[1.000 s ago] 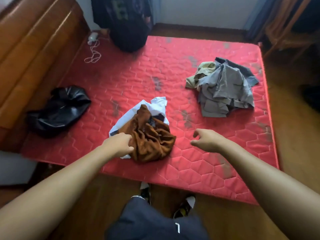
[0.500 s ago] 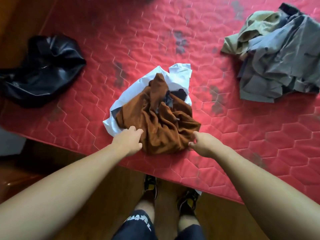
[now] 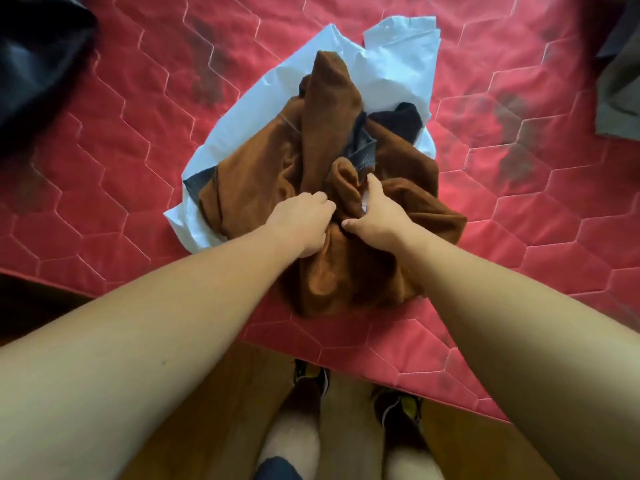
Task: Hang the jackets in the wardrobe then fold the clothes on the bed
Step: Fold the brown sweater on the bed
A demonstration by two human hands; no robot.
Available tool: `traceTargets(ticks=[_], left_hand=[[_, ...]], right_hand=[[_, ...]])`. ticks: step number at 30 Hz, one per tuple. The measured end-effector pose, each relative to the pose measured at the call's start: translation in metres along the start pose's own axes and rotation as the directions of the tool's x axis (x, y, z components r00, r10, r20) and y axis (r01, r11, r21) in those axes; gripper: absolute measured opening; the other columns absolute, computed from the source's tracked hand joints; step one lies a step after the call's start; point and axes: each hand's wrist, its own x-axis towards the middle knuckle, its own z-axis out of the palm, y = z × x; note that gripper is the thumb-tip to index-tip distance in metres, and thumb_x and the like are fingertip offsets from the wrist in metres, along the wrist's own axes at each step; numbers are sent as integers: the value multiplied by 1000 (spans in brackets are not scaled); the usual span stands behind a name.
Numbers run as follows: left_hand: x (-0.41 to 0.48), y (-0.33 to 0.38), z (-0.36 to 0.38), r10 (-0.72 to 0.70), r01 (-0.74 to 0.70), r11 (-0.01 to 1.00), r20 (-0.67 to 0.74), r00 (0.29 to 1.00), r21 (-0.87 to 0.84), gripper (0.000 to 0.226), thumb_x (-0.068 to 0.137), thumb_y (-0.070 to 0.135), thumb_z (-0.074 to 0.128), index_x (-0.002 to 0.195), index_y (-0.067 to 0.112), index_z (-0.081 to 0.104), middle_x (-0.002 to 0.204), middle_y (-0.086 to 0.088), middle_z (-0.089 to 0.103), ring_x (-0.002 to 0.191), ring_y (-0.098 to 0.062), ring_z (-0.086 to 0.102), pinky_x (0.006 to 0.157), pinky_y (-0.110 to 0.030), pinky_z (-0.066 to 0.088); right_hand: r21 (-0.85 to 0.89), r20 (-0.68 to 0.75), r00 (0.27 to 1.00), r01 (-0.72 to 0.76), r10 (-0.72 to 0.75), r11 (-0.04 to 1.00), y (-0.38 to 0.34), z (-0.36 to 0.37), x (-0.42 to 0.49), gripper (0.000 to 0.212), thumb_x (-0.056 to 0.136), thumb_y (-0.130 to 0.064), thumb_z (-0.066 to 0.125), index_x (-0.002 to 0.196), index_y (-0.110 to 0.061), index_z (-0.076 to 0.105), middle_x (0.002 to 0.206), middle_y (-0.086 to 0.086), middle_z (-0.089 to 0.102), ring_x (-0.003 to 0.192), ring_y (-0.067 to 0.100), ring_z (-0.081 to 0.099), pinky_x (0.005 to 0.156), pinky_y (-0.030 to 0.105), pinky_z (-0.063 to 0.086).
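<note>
A crumpled brown garment [image 3: 329, 133] with dark grey trim lies on a white garment [image 3: 391, 64] near the front edge of the red quilted mattress [image 3: 138, 140]. My left hand [image 3: 304, 220] grips a fold in the middle of the brown garment, fingers curled into the cloth. My right hand [image 3: 377, 213] sits right beside it, fingers dug into the same bunch of brown fabric with the thumb sticking out to the left.
A black jacket [image 3: 38, 60] lies at the far left of the mattress. A grey-green pile of clothes [image 3: 620, 88] shows at the right edge. The wooden floor [image 3: 242, 410] and my shoes are below the mattress's front edge.
Both hands moved inward from the sides of the brown garment to its middle and took hold of the fabric. The camera has leaned closer over the bed.
</note>
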Motion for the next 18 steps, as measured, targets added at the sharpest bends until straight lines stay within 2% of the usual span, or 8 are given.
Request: traceTargets(ticks=[2,4,6,8,10,12,15,18], left_hand=[[-12,1,5,-21,21,1000,-8,1000,-10,34,96,24,49,129,16,52,126,-6,51,117,-31,56,88,-48,52],[-26,2,5,-70,69,994,-15,997,-84,29,97,23,48,125,17,47,124,-7,51,113,-33,59,79,-45,47],[-42,4,3,-136,134,978,-2,991,-162,29,98,20,45,127,17,41,126,-8,52,111,-37,61,76,-43,41],[-59,5,-1,-180,190,957,63,982,-221,54,99,21,43,150,22,24,129,-9,54,108,-38,62,80,-45,47],[-77,8,-10,-183,219,926,143,973,-307,81,98,24,44,158,40,-8,118,-6,62,94,-31,64,83,-48,54],[-92,15,-19,-154,203,890,151,976,-408,92,99,23,49,152,51,-22,96,-4,65,77,-23,65,79,-47,57],[-113,23,-43,-99,130,856,88,991,-500,99,94,17,59,153,56,-10,106,-4,59,88,-22,64,87,-46,56],[-132,39,-73,-50,57,865,29,998,-498,94,85,8,64,156,50,17,143,-8,36,129,-31,45,110,-47,42]], right_hand=[[-85,44,999,-6,9,996,6,8,-3,31,97,-31,65,125,-21,56,117,8,63,122,32,61,90,31,46],[-147,61,998,39,-31,988,13,15,-13,9,94,-33,62,98,-25,62,98,4,61,108,32,65,81,29,42],[-196,7,997,80,-80,977,20,18,-32,19,88,-42,61,93,-24,66,103,7,61,107,33,60,88,38,48],[-264,-79,975,180,-208,947,21,15,-61,32,87,-47,56,91,-19,71,110,6,58,108,32,52,94,46,47],[-262,-105,935,303,-339,916,20,7,-91,45,84,-51,46,81,-14,70,102,4,62,100,30,54,88,46,49],[-170,-96,918,367,-386,915,14,-6,-122,51,79,-54,39,69,-10,61,81,5,65,80,28,60,74,45,52],[-77,-112,881,453,-459,888,-2,-29,-171,46,77,-49,42,63,-7,50,65,7,59,61,27,57,62,46,49],[-37,-170,789,594,-591,804,-19,-61,-227,29,79,-35,53,66,-10,58,93,-1,65,75,22,62,65,39,52]])
